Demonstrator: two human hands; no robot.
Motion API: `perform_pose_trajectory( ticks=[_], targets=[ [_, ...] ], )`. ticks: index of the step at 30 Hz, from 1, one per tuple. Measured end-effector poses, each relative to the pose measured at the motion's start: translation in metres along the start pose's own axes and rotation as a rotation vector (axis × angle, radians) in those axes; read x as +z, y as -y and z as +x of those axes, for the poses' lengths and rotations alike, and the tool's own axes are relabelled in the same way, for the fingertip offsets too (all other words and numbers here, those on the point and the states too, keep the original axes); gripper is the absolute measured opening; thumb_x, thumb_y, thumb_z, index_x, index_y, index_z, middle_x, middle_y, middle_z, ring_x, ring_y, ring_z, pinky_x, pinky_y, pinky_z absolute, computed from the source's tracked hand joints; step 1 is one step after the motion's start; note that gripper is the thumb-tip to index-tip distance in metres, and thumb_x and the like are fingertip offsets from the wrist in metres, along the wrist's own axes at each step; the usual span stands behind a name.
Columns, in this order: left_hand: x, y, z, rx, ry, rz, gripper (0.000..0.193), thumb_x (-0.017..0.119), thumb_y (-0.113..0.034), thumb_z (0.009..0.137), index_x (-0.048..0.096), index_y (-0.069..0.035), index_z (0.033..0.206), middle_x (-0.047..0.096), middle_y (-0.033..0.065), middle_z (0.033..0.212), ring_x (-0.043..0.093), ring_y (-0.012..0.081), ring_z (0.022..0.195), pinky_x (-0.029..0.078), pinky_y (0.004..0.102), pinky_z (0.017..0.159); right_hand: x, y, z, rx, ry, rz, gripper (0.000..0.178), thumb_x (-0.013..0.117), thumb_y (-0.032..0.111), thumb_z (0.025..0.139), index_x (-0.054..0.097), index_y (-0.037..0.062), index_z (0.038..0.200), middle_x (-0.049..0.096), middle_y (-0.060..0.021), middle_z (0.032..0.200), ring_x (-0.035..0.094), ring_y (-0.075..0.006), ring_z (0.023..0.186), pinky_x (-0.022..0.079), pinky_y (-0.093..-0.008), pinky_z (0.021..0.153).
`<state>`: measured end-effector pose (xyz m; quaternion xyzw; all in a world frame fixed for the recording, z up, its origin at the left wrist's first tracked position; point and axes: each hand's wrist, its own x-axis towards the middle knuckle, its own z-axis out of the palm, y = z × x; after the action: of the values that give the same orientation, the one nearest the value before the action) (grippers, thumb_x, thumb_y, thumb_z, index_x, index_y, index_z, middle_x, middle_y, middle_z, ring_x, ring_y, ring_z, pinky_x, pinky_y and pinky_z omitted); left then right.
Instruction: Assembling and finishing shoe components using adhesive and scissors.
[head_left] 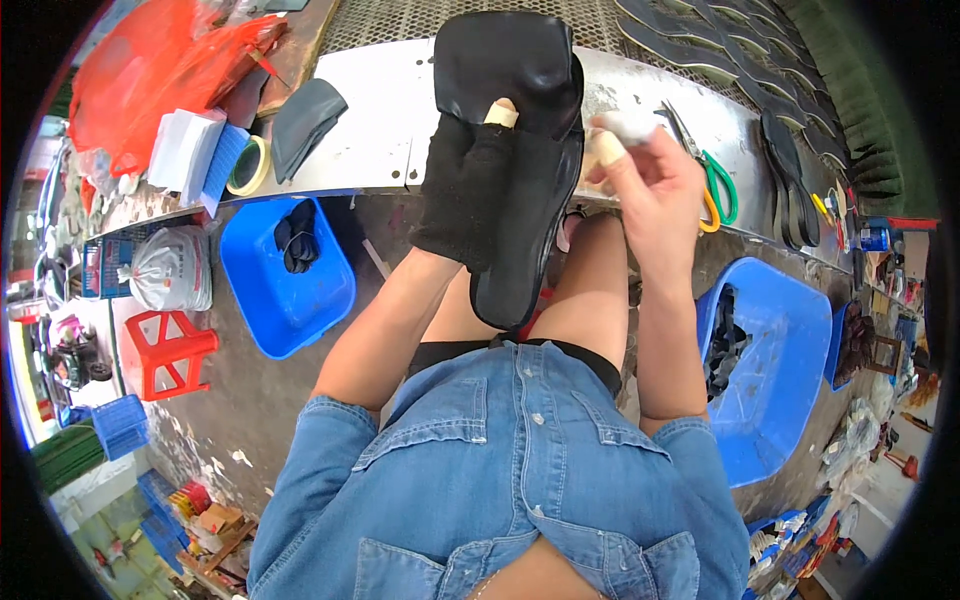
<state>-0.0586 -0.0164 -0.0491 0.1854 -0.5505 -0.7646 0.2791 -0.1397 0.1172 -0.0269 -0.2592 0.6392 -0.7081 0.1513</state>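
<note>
My left hand (470, 170), in a black fingerless glove with a pale cover on the thumb, grips a black slipper (510, 75). The slipper has a broad shiny upper at its far end, and its insole (507, 285) points toward my lap. Most of my left fingers are hidden beneath it. To the right of the slipper is my right hand (655, 190), its fingers bent and a pale cover on one of them. A small white wad (630, 125), blurred, shows at those fingertips, apart from the slipper.
Scissors (716, 190) with green and orange handles lie on the metal bench (385, 115), beside black soles (785, 180). Leftward are a tape roll (250, 167), dark leather pieces (305, 125) and a red bag (150, 90). Blue tubs (335, 300) (790, 400) flank my legs.
</note>
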Motion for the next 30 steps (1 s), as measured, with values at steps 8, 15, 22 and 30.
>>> perform_pose_trajectory(
  ticks=[8, 15, 22, 30],
  targets=[
    [0.002, -0.004, -0.001, 0.001, -0.002, -0.069, 0.035, 0.054, -0.026, 0.094, 0.054, 0.001, 0.116, 0.064, 0.0106, 0.101, 0.064, 0.0175, 0.085, 0.054, 0.0279, 0.071, 0.009, -0.007, 0.005, -0.009, 0.027, -0.009, 0.015, 0.069, 0.009, 0.079, 0.065, 0.0006, 0.091, 0.06, 0.003, 0.071, 0.05, -0.0016, 0.06, 0.038, -0.017, 0.052],
    [0.001, 0.0, 0.002, 0.116, -0.102, -0.05, 0.026, 0.055, -0.018, 0.092, 0.055, -0.001, 0.112, 0.065, 0.0055, 0.093, 0.06, 0.0104, 0.074, 0.049, 0.0236, 0.062, 0.021, -0.007, 0.001, -0.174, -0.226, -0.029, 0.016, 0.072, 0.015, 0.078, 0.063, 0.0024, 0.076, 0.058, -0.0002, 0.062, 0.05, -0.0065, 0.051, 0.038, -0.0212, 0.049],
    [-0.002, 0.003, 0.007, 0.084, -0.177, 0.114, 0.026, 0.053, -0.018, 0.093, 0.055, 0.0, 0.113, 0.063, 0.0075, 0.098, 0.058, 0.0114, 0.075, 0.046, 0.0252, 0.061, 0.038, 0.009, 0.006, -0.506, -0.073, -0.445, 0.013, 0.068, 0.008, 0.079, 0.06, 0.0017, 0.072, 0.05, 0.0042, 0.055, 0.04, -0.0012, 0.047, 0.029, -0.0202, 0.043],
    [-0.012, 0.0, 0.009, -0.03, -0.138, -0.047, 0.03, 0.052, -0.021, 0.094, 0.054, 0.0, 0.116, 0.063, 0.0093, 0.1, 0.061, 0.0153, 0.08, 0.051, 0.0274, 0.066, 0.063, 0.037, -0.019, -0.566, 0.044, -0.303, 0.017, 0.069, 0.012, 0.068, 0.053, 0.0051, 0.067, 0.043, -0.0071, 0.059, 0.05, -0.0227, 0.048, 0.04, -0.0332, 0.045]
  ],
)
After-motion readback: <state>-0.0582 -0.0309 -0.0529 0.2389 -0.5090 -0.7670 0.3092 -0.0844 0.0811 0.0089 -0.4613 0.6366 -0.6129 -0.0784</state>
